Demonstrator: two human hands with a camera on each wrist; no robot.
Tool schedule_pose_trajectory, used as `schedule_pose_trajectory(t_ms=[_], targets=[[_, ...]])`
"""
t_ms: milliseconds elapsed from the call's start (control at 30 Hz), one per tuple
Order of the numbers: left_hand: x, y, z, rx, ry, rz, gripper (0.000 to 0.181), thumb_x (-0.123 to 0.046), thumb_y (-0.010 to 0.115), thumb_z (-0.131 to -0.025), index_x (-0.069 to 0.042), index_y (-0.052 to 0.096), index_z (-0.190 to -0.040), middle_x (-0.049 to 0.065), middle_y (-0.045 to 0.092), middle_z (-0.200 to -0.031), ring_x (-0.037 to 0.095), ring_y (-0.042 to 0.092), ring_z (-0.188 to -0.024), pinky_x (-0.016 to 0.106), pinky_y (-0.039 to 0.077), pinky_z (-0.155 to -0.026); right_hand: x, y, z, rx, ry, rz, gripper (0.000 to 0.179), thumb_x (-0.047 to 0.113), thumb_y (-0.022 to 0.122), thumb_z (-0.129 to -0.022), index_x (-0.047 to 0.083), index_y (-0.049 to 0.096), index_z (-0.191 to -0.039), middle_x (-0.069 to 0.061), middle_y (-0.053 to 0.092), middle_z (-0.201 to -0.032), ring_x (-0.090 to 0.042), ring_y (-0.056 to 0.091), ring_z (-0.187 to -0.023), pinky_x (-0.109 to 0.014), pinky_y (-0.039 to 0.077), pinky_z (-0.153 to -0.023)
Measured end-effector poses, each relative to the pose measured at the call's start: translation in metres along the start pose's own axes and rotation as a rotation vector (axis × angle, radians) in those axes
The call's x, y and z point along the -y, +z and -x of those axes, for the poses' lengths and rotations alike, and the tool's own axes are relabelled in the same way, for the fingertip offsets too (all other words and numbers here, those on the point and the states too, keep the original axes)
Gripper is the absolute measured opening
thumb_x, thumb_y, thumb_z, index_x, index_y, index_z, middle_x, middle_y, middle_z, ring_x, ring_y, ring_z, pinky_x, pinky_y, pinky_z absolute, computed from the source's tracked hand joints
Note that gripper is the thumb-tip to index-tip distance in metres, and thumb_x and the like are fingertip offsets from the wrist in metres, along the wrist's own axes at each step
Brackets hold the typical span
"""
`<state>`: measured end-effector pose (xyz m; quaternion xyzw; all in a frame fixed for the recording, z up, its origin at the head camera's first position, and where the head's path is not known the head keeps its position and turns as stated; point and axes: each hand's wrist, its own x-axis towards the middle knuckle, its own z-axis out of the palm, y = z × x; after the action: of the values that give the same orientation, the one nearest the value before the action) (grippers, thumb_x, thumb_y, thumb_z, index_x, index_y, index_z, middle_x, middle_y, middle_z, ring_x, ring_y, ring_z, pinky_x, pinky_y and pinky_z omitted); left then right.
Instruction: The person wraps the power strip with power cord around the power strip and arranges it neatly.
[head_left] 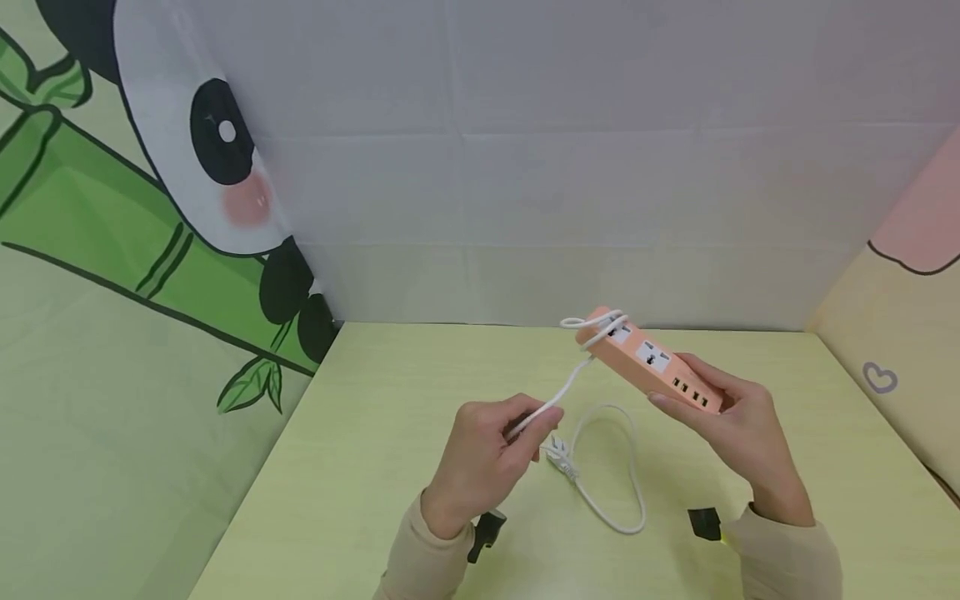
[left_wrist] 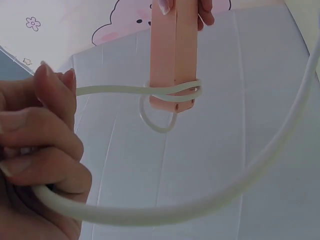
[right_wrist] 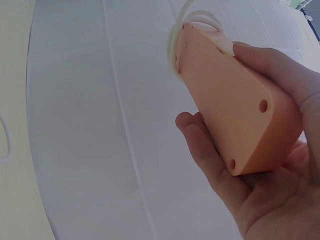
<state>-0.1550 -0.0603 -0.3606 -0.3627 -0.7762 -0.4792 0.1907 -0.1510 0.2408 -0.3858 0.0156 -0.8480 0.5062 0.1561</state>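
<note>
My right hand (head_left: 742, 421) grips the near end of a peach power strip (head_left: 637, 357), which is raised over the table with its sockets and USB ports facing up. Round the strip's far end a white cord (head_left: 564, 385) is wrapped, with a small loop sticking out. My left hand (head_left: 487, 454) pinches this cord between thumb and fingers, and the stretch up to the strip runs fairly straight. Below, the rest of the cord curves in a wide loop by the tabletop, with the white plug (head_left: 558, 454) beside the left fingers. In the right wrist view the strip's underside (right_wrist: 235, 95) shows screw holes.
The pale yellow-green table (head_left: 390, 392) ends at a plain light wall sheet (head_left: 480, 192). A printed panda and bamboo panel (head_left: 180, 275) stands to the left, a cream and pink panel (head_left: 892, 333) to the right. Black camera mounts (head_left: 486, 533) sit on both wrists.
</note>
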Motion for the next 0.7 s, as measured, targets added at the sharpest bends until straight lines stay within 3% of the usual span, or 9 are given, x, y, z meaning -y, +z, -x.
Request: schedule_pose_trajectory(t_ms=[167,300,467,700], targets=[[0.0012,-0.0029,0.0001,-0.057,0.032,0.018,0.013,-0.015,0.067,-0.099,-0.011,0.072,-0.088,-0.007,0.056,-0.057,-0.008,0.037,-0.048,0.009,0.029,-0.042,-0.001,-0.0019,0.0002,0.02,0.017,0.017,0.064,0.029,0.082,-0.087,0.014,0.058,-0.144,0.02,0.067,-0.105,-0.004,0.061,-0.076,-0.022,0.051,-0.059],[0.0027,-0.0037,-0.0002,-0.09,0.093,0.017,0.01,-0.012,0.067,-0.098,-0.01,0.072,-0.09,-0.005,0.053,-0.057,-0.007,0.036,-0.049,0.008,0.029,-0.043,-0.0014,-0.0021,0.0014,0.047,0.02,0.031,0.062,0.03,0.083,-0.087,0.016,0.06,-0.142,0.018,0.069,-0.103,-0.005,0.061,-0.077,-0.022,0.052,-0.061],[0.0043,-0.005,-0.0011,-0.138,0.163,-0.029,0.009,-0.01,0.068,-0.097,-0.009,0.073,-0.09,-0.004,0.048,-0.057,-0.005,0.031,-0.051,0.007,0.026,-0.046,-0.0006,-0.0029,0.0024,0.094,-0.005,0.076,0.057,0.031,0.082,-0.087,0.017,0.063,-0.139,0.013,0.071,-0.1,-0.007,0.061,-0.078,-0.023,0.052,-0.064],[0.0067,-0.0083,-0.0015,-0.192,0.214,-0.089,0.006,-0.011,0.071,-0.095,-0.009,0.074,-0.09,-0.004,0.051,-0.061,-0.002,0.033,-0.052,0.007,0.027,-0.048,0.0014,-0.0055,0.0038,0.184,-0.031,0.107,0.059,0.031,0.082,-0.087,0.017,0.062,-0.14,0.002,0.073,-0.107,-0.008,0.061,-0.081,-0.023,0.052,-0.067]])
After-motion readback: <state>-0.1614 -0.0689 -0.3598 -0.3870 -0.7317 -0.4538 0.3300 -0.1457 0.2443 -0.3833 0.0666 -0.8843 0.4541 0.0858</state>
